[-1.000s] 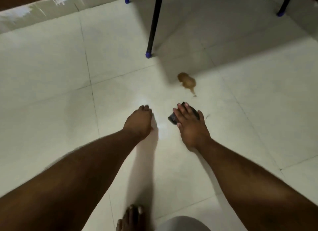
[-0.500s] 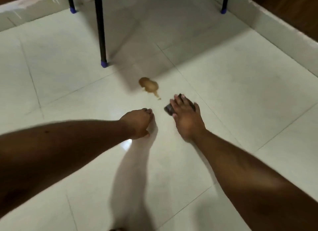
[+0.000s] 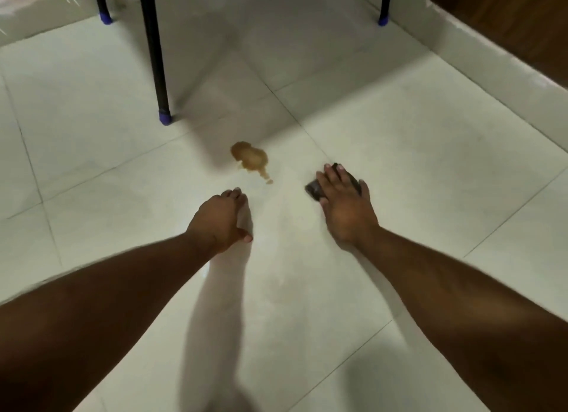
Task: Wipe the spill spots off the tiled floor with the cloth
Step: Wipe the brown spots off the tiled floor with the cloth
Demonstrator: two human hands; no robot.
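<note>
A brown spill spot (image 3: 250,159) with a thin tail and a small drop below it lies on the pale tiled floor (image 3: 399,172). To its right my right hand (image 3: 345,205) presses flat on a small dark cloth (image 3: 314,191), fingers straight, most of the cloth hidden under the palm. My left hand (image 3: 219,221) rests on the floor just below the spill, fingers bent under, holding nothing.
A black table leg with a blue foot (image 3: 164,116) stands just left of and behind the spill. Two more legs (image 3: 383,19) stand farther back. A white skirting (image 3: 491,61) under dark wood runs along the right.
My right hand has slid the cloth to the right, away from the spill. The view has swung left. My left hand has stayed below the spill.
</note>
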